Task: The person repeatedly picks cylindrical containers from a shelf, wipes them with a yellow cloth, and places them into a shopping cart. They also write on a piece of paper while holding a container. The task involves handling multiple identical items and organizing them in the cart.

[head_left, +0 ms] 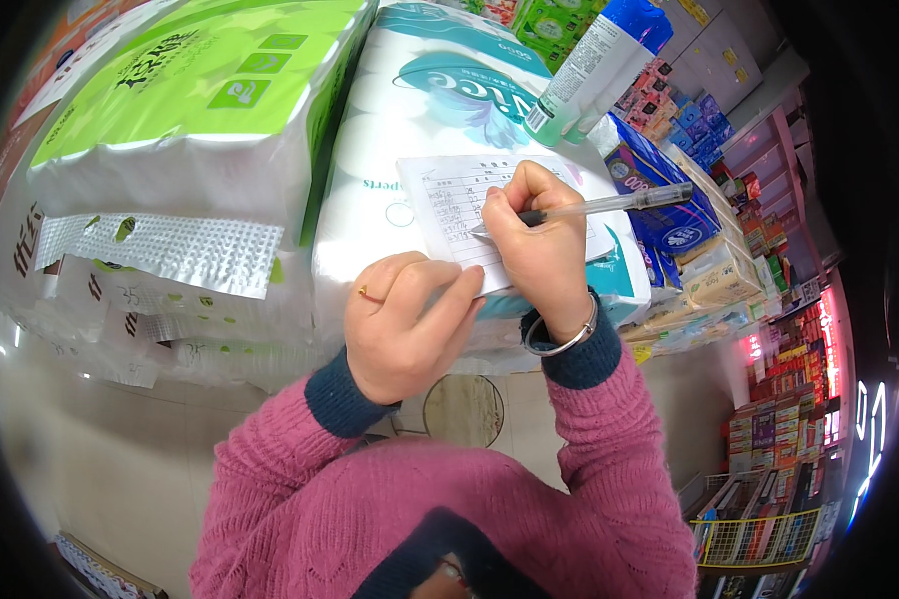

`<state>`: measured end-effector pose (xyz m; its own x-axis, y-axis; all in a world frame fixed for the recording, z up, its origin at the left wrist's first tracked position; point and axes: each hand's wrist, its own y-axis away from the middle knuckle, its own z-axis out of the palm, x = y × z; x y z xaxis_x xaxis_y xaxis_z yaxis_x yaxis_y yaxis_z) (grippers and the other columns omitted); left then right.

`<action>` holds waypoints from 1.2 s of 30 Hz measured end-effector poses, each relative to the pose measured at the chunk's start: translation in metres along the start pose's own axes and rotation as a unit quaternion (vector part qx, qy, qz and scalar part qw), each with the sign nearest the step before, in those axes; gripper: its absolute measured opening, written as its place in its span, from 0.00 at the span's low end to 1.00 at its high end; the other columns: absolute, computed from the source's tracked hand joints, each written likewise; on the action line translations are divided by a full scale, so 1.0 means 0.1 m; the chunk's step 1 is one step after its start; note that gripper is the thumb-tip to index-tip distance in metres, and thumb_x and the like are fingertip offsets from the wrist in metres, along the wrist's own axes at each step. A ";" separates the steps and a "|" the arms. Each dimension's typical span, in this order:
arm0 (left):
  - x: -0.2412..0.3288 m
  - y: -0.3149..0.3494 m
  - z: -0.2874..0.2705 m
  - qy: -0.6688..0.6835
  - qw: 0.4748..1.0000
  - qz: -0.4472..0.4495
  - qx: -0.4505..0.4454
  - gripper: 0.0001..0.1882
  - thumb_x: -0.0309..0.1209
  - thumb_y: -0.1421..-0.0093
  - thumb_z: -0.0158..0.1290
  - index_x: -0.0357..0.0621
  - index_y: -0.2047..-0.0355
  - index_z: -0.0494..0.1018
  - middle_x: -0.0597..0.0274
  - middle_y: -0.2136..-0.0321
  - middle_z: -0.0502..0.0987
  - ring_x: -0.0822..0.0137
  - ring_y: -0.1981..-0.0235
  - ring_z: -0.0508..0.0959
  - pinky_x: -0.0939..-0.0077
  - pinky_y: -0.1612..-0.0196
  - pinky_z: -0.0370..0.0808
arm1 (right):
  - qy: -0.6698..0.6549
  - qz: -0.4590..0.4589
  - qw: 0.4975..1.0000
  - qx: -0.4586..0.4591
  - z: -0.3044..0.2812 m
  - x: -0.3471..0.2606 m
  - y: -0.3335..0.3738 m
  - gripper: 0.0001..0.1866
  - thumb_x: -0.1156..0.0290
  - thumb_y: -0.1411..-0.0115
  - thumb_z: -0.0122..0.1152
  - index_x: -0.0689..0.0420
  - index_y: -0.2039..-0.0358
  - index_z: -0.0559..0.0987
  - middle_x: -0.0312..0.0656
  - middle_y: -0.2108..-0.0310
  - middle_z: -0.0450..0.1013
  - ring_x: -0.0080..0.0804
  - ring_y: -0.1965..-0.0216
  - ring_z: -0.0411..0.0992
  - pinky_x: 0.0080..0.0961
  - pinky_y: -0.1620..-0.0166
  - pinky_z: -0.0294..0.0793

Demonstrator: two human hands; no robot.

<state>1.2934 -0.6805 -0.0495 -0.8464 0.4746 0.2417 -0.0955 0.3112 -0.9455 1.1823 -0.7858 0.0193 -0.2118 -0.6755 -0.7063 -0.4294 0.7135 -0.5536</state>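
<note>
A pen (609,203) with a clear barrel and black grip sits in my right hand (541,245), which is closed round it. Its tip touches a ruled paper form (440,185) bearing handwritten lines. My left hand (408,314) rests at the form's lower edge, fingers curled and pressed together on the paper; a ring shows on one finger. Whether anything lies under those curled fingers is hidden. Beneath the form is a white and teal pack of tissue rolls (355,200), serving as the writing surface.
Left of it stands a green and white tissue pack (200,95). Two spray cans (594,75) stand on the far right of the white pack. Blue tissue packs (659,185) are stacked to the right. Farther right are goods shelves and a yellow wire basket (759,539).
</note>
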 end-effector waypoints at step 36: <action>0.04 -0.03 -0.01 -0.020 1.000 -0.005 -0.007 0.19 0.21 0.60 0.66 0.43 0.64 0.80 0.63 0.68 0.75 0.62 0.68 0.74 0.68 0.62 0.67 | -0.065 0.023 0.998 -0.013 -0.21 0.14 -0.03 0.16 0.73 0.43 0.66 0.57 0.82 0.68 0.27 0.82 0.64 0.12 0.77 0.58 0.16 0.74 0.58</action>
<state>1.2905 -0.6790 -0.0459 -0.8657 0.4380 0.2425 -0.0974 0.3278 -0.9397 1.1619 -0.8014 0.0207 -0.1172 -0.6104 -0.7834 -0.4452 0.7374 -0.5080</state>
